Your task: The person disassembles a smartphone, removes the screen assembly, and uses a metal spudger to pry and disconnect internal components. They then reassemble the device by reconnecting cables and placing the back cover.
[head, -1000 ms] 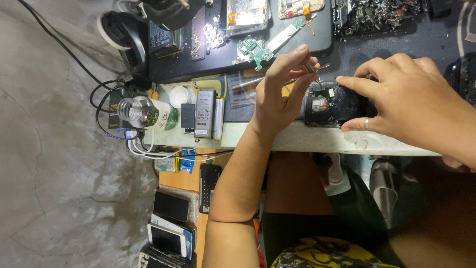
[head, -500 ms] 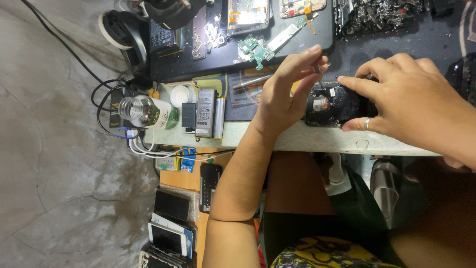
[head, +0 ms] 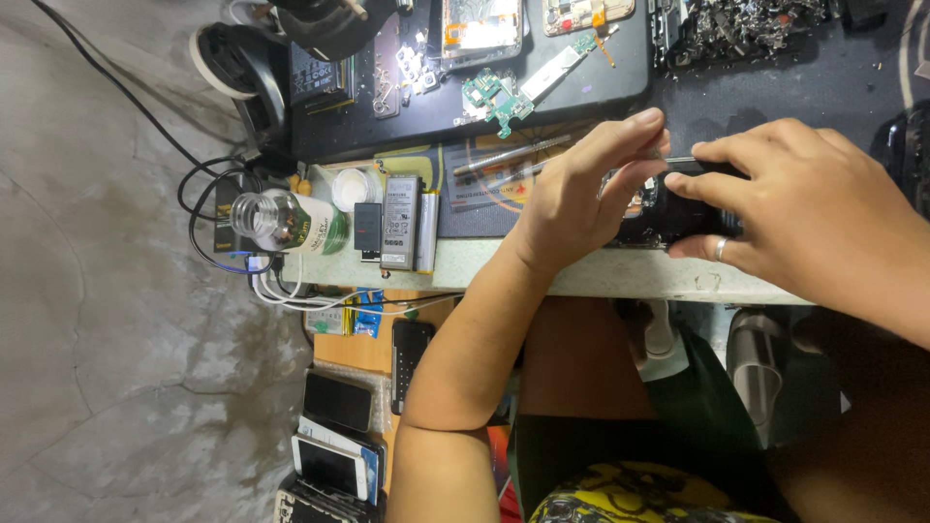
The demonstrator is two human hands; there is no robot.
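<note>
1. A black phone (head: 678,208) lies at the near edge of the tabletop (head: 620,276), between the two hands, its body mostly covered by them.
2. The right hand (head: 814,218) grips the phone from the right side; the fingers wrap over its top edge and the thumb presses the lower edge. A ring (head: 721,249) sits on one finger.
3. The left hand (head: 581,194) rests against the left end of the phone, fingers nearly closed, pinching a thin metal tool (head: 673,158) whose tip lies over the phone's upper edge. Whether the tip touches the phone, I cannot tell.
4. Just beyond the left hand, tweezers (head: 513,155) lie on a dark mat (head: 475,199) with orange print.
5. Left of the mat, a grey battery (head: 400,223) lies flat, a slim white bar (head: 426,232) touching its side and a small black block (head: 367,228) on its other side.
6. Farther left, a clear bottle (head: 286,221) with a green label lies on its side, near a white cap (head: 351,188). Black cables (head: 208,194) loop by it.
7. At the far side of the tabletop, a black tray (head: 591,82) holds a green circuit board (head: 496,97), small screws and an opened phone (head: 480,24).
8. Top right, a heap of metal scraps (head: 746,24) sits well apart from the hands.
9. Below the tabletop edge, several phones (head: 334,426) are stacked, and a black remote-like piece (head: 411,358) lies near them.
</note>
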